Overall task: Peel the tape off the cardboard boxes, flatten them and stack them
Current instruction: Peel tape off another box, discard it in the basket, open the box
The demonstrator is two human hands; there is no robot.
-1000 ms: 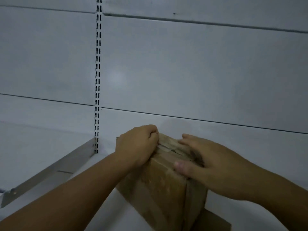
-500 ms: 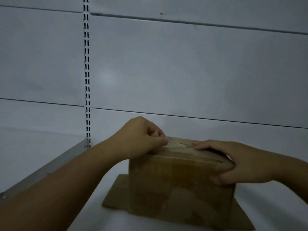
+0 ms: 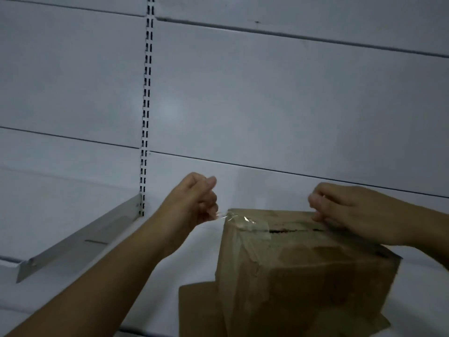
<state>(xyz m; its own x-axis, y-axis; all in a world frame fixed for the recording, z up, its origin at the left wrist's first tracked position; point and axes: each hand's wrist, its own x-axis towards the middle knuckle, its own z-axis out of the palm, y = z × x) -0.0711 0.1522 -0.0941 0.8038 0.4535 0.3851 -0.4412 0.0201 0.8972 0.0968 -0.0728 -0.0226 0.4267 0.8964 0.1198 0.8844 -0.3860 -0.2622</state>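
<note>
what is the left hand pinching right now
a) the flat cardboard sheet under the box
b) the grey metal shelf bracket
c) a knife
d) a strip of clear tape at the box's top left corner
D: the left hand pinches the strip of clear shiny tape, which stretches from its fingers to the top left corner of the brown cardboard box.

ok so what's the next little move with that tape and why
Probably pull the tape leftward and down the box side with the left hand, while the right hand holds the box top. Only the corner end is lifted; the strip clings down the left face.
</note>
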